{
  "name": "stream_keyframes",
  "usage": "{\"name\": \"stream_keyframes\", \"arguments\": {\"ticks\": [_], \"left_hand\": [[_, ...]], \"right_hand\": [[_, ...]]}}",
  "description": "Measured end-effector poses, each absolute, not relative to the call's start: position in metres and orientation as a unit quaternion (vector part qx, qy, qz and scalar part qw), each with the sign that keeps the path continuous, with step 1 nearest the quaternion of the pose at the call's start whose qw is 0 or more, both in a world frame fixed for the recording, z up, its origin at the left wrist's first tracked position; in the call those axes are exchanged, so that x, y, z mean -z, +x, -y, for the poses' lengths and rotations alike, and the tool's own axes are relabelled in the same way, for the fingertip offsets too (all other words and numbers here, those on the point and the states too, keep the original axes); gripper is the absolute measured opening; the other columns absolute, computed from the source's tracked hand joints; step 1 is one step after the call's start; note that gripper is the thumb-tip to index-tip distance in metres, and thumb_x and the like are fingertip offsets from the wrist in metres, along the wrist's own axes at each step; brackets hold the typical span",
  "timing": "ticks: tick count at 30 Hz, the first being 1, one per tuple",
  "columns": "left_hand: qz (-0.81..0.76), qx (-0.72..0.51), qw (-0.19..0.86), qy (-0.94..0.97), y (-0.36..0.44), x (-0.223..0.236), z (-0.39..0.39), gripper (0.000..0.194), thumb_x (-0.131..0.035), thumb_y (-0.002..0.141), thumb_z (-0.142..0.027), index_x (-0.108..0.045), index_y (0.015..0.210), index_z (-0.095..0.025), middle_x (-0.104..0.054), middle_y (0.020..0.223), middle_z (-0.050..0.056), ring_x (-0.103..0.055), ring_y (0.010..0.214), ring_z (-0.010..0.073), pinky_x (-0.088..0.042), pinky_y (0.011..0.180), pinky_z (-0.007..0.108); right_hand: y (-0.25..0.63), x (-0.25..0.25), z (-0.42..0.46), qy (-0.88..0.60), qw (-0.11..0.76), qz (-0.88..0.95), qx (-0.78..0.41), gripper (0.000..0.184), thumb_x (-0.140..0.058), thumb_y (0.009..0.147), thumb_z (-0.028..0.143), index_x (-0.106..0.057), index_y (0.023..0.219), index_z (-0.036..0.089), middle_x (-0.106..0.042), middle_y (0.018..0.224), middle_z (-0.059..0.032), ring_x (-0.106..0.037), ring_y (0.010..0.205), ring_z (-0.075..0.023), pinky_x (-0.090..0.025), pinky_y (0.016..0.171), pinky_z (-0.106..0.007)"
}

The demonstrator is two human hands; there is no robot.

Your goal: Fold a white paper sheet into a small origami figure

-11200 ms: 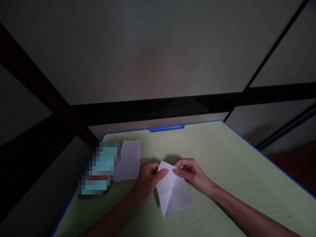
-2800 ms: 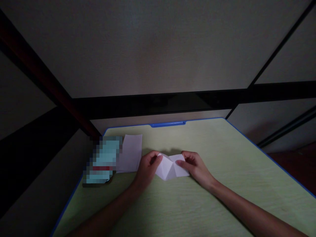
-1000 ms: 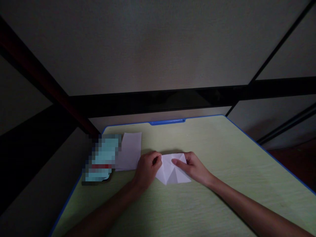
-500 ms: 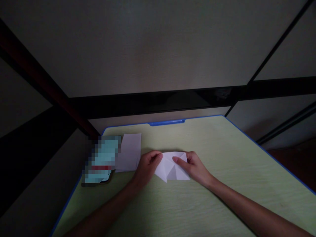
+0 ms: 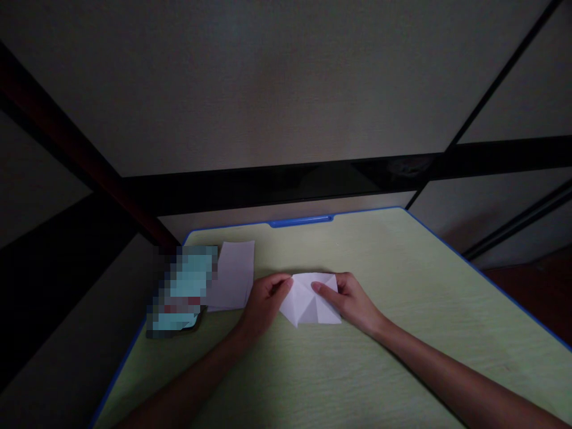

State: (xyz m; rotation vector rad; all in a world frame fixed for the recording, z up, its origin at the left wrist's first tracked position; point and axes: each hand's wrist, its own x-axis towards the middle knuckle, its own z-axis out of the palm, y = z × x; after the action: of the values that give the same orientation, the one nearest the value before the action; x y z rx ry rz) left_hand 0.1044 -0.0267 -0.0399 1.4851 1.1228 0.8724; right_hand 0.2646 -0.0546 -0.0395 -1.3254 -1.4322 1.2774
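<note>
A small white sheet of paper (image 5: 308, 310), creased and partly folded, is held between my two hands over the middle of the table. My left hand (image 5: 268, 298) is closed on its upper left corner, thumb against the forefinger. On the other side, my right hand (image 5: 346, 298) pinches the right part, its thumb lying flat across the front of the paper. The fingers behind the paper are hidden. Crease lines fan out across the sheet, and a pointed flap hangs at its lower left.
Left of my hands lies a stack of white paper sheets (image 5: 235, 271). Beside it is a phone-like object (image 5: 190, 280), blurred by pixel blocks. The pale wood-grain table (image 5: 402, 268) has a blue rim and a blue groove (image 5: 301, 221) at its far edge, near a panelled wall (image 5: 286, 89).
The paper's lower edge has shifted slightly, and its lower left flap sits a little higher and closer in. Both hands keep their hold almost unmoved.
</note>
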Motion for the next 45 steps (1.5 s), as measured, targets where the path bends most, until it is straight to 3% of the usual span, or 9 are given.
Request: {"name": "stream_keyframes", "arguments": {"ticks": [6, 9, 13, 17, 22, 29, 35, 41, 45], "left_hand": [[-0.481, -0.376, 0.499, 0.615, 0.106, 0.036, 0.027, 0.021, -0.049, 0.067, -0.027, -0.055, 0.054, -0.012, -0.045, 0.047, -0.004, -0.037, 0.046, 0.0074, -0.027, 0.041, 0.017], [-0.489, -0.383, 0.487, 0.614, 0.105, 0.037, 0.027, 0.020, -0.049, 0.066, -0.026, -0.055, 0.054, -0.012, -0.046, 0.047, -0.004, -0.037, 0.046, 0.0076, -0.027, 0.040, 0.017], [-0.494, -0.388, 0.474, 0.618, 0.104, 0.038, 0.026, 0.020, -0.049, 0.066, -0.026, -0.055, 0.053, -0.012, -0.045, 0.047, -0.003, -0.037, 0.046, 0.0075, -0.027, 0.041, 0.018], [-0.496, -0.383, 0.477, 0.616, 0.105, 0.038, 0.027, 0.021, -0.049, 0.065, -0.027, -0.056, 0.054, -0.012, -0.044, 0.046, -0.004, -0.036, 0.045, 0.0075, -0.027, 0.041, 0.018], [-0.498, -0.370, 0.495, 0.608, 0.106, 0.037, 0.027, 0.022, -0.048, 0.064, -0.029, -0.055, 0.053, -0.012, -0.042, 0.045, -0.004, -0.035, 0.043, 0.0072, -0.025, 0.040, 0.018], [-0.491, -0.356, 0.538, 0.585, 0.106, 0.034, 0.028, 0.020, -0.048, 0.065, -0.029, -0.052, 0.053, -0.012, -0.041, 0.045, -0.004, -0.035, 0.044, 0.0074, -0.025, 0.040, 0.018], [-0.500, -0.366, 0.549, 0.561, 0.107, 0.033, 0.029, 0.020, -0.050, 0.062, -0.030, -0.051, 0.052, -0.012, -0.041, 0.044, -0.005, -0.036, 0.044, 0.0078, -0.026, 0.041, 0.018], [-0.506, -0.363, 0.529, 0.576, 0.109, 0.036, 0.030, 0.023, -0.051, 0.062, -0.031, -0.051, 0.049, -0.012, -0.040, 0.044, -0.005, -0.034, 0.043, 0.0071, -0.024, 0.039, 0.018], [-0.504, -0.367, 0.519, 0.585, 0.109, 0.038, 0.029, 0.021, -0.051, 0.062, -0.030, -0.054, 0.052, -0.012, -0.044, 0.045, -0.004, -0.036, 0.044, 0.0077, -0.026, 0.040, 0.018]], "right_hand": [[0.264, 0.038, 0.058, -0.504, 0.372, 0.635, -0.451, 0.030, -0.043, 0.076, 0.033, -0.060, 0.079, 0.010, -0.043, 0.051, 0.0019, -0.033, 0.043, -0.0061, -0.024, 0.037, -0.017], [0.263, 0.034, 0.061, -0.492, 0.354, 0.685, -0.404, 0.032, -0.039, 0.079, 0.030, -0.058, 0.097, 0.013, -0.047, 0.053, 0.0020, -0.033, 0.043, -0.0063, -0.025, 0.037, -0.017], [0.264, 0.033, 0.064, -0.459, 0.353, 0.745, -0.330, 0.031, -0.036, 0.081, 0.024, -0.056, 0.103, 0.015, -0.054, 0.057, 0.0000, -0.042, 0.046, -0.0083, -0.034, 0.043, -0.018], [0.267, 0.037, 0.064, -0.413, 0.347, 0.794, -0.279, 0.034, -0.035, 0.080, 0.017, -0.049, 0.111, 0.018, -0.061, 0.075, -0.0038, -0.053, 0.061, -0.0123, -0.042, 0.056, -0.021], [0.269, 0.041, 0.064, -0.386, 0.303, 0.849, -0.195, 0.039, -0.034, 0.076, 0.012, -0.044, 0.115, 0.013, -0.060, 0.081, -0.0081, -0.055, 0.071, -0.0159, -0.046, 0.064, -0.026], [0.266, 0.040, 0.066, -0.392, 0.192, 0.899, -0.018, 0.042, -0.034, 0.074, 0.008, -0.039, 0.116, 0.006, -0.059, 0.075, -0.0089, -0.055, 0.063, -0.0167, -0.049, 0.056, -0.027], [0.265, 0.041, 0.068, -0.386, 0.150, 0.907, 0.077, 0.041, -0.035, 0.073, 0.005, -0.040, 0.114, 0.003, -0.060, 0.075, -0.0096, -0.056, 0.060, -0.0166, -0.049, 0.051, -0.027], [0.262, 0.037, 0.070, -0.384, 0.114, 0.911, 0.101, 0.041, -0.037, 0.073, 0.004, -0.039, 0.114, 0.001, -0.060, 0.077, -0.0109, -0.056, 0.059, -0.0167, -0.049, 0.050, -0.025], [0.260, 0.037, 0.072, -0.396, 0.119, 0.909, 0.043, 0.042, -0.036, 0.073, 0.005, -0.037, 0.116, 0.002, -0.059, 0.080, -0.0130, -0.056, 0.062, -0.0186, -0.047, 0.052, -0.029]]}}
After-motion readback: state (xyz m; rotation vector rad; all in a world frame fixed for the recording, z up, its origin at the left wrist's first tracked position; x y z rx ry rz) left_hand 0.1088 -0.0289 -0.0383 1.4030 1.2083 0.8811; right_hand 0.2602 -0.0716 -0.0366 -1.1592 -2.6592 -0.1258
